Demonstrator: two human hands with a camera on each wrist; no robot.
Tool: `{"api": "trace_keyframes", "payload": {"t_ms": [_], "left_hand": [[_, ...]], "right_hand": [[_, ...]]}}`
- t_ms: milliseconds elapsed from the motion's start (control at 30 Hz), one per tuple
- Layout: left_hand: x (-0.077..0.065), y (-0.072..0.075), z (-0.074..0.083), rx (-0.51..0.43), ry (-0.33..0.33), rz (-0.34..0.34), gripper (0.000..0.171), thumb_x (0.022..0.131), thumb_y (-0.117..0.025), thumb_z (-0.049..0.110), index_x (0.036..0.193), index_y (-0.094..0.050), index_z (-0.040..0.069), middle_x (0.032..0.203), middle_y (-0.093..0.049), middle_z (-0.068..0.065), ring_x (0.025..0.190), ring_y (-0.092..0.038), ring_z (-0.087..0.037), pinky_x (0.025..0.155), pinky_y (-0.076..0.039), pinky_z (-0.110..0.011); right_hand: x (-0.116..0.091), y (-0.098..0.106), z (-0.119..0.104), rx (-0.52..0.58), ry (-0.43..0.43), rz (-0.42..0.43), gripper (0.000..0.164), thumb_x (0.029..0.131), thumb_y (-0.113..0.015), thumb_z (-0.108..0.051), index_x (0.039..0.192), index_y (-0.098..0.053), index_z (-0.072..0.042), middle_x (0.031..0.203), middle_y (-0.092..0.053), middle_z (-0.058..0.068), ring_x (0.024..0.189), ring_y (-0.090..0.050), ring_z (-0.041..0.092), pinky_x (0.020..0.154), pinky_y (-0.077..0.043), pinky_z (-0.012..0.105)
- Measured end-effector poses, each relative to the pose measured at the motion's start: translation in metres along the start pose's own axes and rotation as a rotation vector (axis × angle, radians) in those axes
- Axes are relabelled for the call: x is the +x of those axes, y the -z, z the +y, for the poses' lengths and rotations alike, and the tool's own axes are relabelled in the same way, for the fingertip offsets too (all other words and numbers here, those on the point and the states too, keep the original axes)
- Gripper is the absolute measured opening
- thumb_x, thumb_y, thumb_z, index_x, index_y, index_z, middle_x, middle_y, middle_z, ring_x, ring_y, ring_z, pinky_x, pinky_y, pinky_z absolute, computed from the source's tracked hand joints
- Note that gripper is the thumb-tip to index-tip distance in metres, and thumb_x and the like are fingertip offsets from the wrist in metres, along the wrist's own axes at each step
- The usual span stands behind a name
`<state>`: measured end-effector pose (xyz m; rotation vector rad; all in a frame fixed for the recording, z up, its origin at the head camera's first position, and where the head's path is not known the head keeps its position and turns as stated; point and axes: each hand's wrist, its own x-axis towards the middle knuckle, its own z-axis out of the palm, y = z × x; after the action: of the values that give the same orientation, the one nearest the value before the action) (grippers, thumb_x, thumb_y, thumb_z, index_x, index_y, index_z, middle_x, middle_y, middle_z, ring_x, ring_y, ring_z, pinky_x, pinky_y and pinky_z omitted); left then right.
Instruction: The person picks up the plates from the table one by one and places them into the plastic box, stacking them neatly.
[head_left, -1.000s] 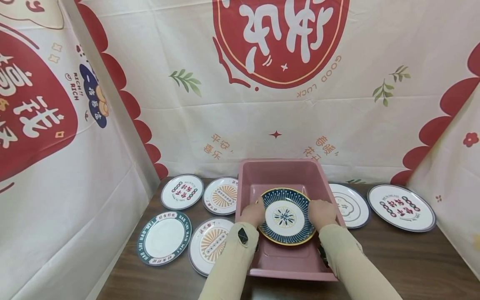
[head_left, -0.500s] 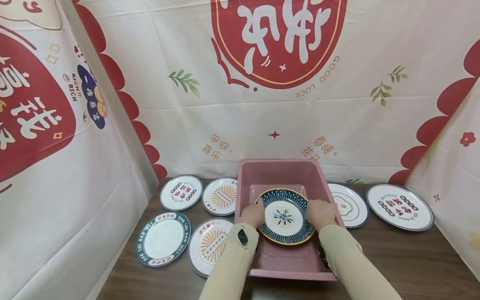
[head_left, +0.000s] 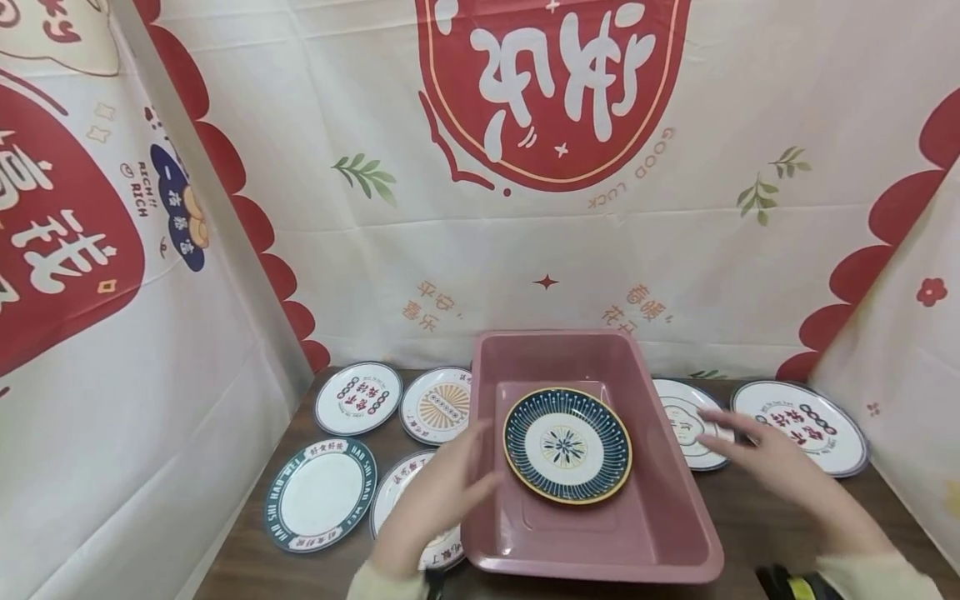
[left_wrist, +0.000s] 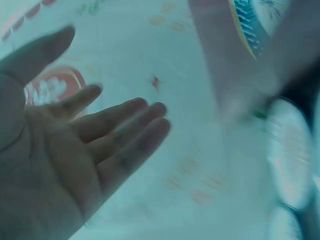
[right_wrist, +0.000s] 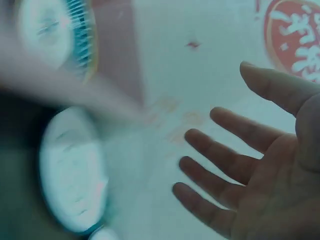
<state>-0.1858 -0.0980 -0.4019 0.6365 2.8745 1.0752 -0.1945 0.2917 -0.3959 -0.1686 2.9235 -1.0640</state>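
Observation:
A blue-and-white patterned plate [head_left: 567, 447] with a yellow rim lies in the pink plastic basin [head_left: 592, 570]. My left hand [head_left: 438, 500], fingers spread, is at the basin's left side, above a white plate [head_left: 397, 487] with a sunburst print that it partly hides. To the right of the basin, my right hand [head_left: 772, 462] has its fingers extended near a white plate [head_left: 678, 400] with a cloud-shaped outline. Both wrist views show the palms with nothing in them: the left hand [left_wrist: 90, 145] and the right hand [right_wrist: 260, 165].
Left of the basin lie a green-rimmed plate [head_left: 321, 493], a red-lettered plate [head_left: 358, 398] and another sunburst plate [head_left: 437, 406]. A further red-lettered plate [head_left: 802, 427] lies at the far right of the wooden table [head_left: 247, 575]. Printed cloth [head_left: 375, 267] hangs behind and at the sides.
Both hands have let go of the patterned plate and moved out of the basin, the left hand to the left and the right hand to the right. The plate stays in the basin.

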Motion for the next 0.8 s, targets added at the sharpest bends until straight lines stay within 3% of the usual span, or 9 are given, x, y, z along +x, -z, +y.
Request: {"api": "trace_keyframes", "payload": {"t_ms": [100, 233, 333, 500, 800], "left_hand": [[-0.036, -0.012, -0.023, -0.087, 0.091, 0.023, 0.077, 0.084, -0.064, 0.040, 0.142, -0.029, 0.004, 0.137, -0.043, -0.019, 0.123, -0.043, -0.034, 0.097, -0.036, -0.051], [-0.054, -0.039, -0.041, -0.286, 0.204, 0.045, 0.081, 0.090, -0.057, 0.041, 0.144, -0.016, -0.003, 0.132, -0.043, -0.029, 0.115, -0.048, -0.042, 0.091, -0.040, -0.056], [-0.055, -0.056, -0.043, -0.367, 0.233, 0.066, 0.071, 0.095, -0.050, 0.036, 0.145, -0.016, -0.001, 0.133, -0.042, -0.029, 0.113, -0.049, -0.042, 0.091, -0.040, -0.056], [-0.050, -0.067, -0.045, -0.289, 0.279, 0.137, 0.058, 0.098, -0.043, 0.028, 0.146, -0.021, 0.003, 0.139, -0.037, -0.026, 0.122, -0.042, -0.041, 0.099, -0.032, -0.055], [-0.048, -0.065, -0.051, -0.294, 0.277, 0.175, 0.056, 0.099, -0.043, 0.024, 0.146, -0.022, 0.003, 0.142, -0.033, -0.025, 0.126, -0.036, -0.039, 0.102, -0.028, -0.052]], "right_hand": [[-0.027, -0.020, 0.021, 0.085, -0.101, -0.048, 0.055, 0.093, -0.054, -0.037, 0.131, -0.046, 0.003, 0.121, -0.053, 0.028, 0.101, -0.056, 0.037, 0.076, -0.048, 0.046], [-0.046, -0.051, 0.031, 0.330, -0.276, -0.141, 0.063, 0.095, -0.051, -0.036, 0.136, -0.034, 0.010, 0.111, -0.061, 0.022, 0.085, -0.063, 0.020, 0.067, -0.052, 0.033], [-0.050, -0.065, 0.032, 0.454, -0.329, -0.163, 0.067, 0.096, -0.050, -0.033, 0.138, -0.025, 0.013, 0.095, -0.066, 0.014, 0.076, -0.062, 0.015, 0.064, -0.052, 0.031], [-0.051, -0.074, 0.029, 0.519, -0.346, -0.158, 0.069, 0.095, -0.052, -0.030, 0.141, -0.020, 0.011, 0.066, -0.058, 0.006, 0.059, -0.054, 0.014, 0.057, -0.049, 0.031], [-0.046, -0.079, 0.022, 0.553, -0.386, -0.140, 0.070, 0.094, -0.054, -0.032, 0.143, -0.023, 0.005, 0.061, -0.054, 0.005, 0.056, -0.052, 0.015, 0.056, -0.047, 0.030]]}}
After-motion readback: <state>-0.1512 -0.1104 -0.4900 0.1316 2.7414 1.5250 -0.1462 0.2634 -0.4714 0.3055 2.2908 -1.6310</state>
